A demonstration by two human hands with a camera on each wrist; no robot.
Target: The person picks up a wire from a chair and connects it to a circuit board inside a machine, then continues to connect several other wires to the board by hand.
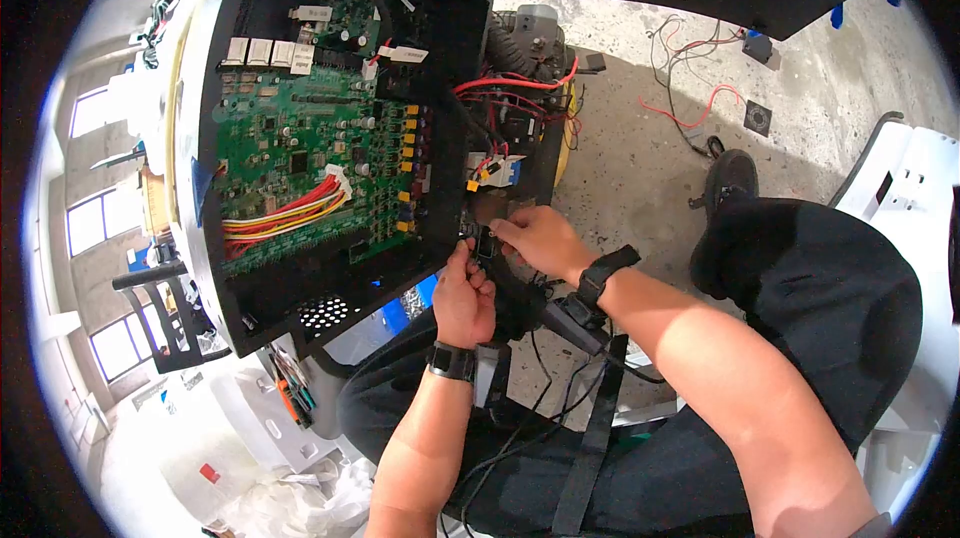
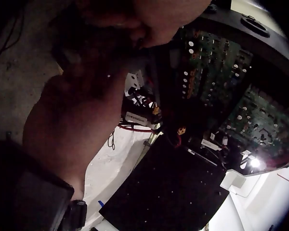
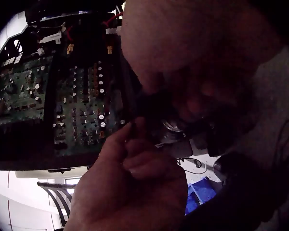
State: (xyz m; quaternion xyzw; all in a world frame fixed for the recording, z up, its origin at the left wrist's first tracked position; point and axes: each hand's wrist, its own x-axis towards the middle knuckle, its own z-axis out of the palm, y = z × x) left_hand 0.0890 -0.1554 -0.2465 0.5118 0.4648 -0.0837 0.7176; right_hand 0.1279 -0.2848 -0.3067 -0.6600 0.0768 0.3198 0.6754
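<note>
Just right of the cabinet's lower edge, the left hand (image 1: 463,300) has its fingers curled, thumb and forefinger pinching a small dark part (image 1: 485,242). From the other side the right hand (image 1: 546,242) pinches the same small area, its fingertips close to the left ones. The right wrist view has the left hand (image 3: 135,185) below the right hand (image 3: 197,48), both in shadow. What exactly lies between the fingertips is too dark to tell. Beside the hands, the open cabinet holds a green circuit board (image 1: 290,143) with red, yellow and white wires (image 1: 290,216).
Red cables (image 1: 510,84) and a corrugated hose (image 1: 508,46) lie above the hands. Black cables (image 1: 545,378) hang over the person's legs. On the floor are loose wires (image 1: 680,88) and a fan grille (image 1: 757,118). Screwdrivers (image 1: 290,400) stand at lower left.
</note>
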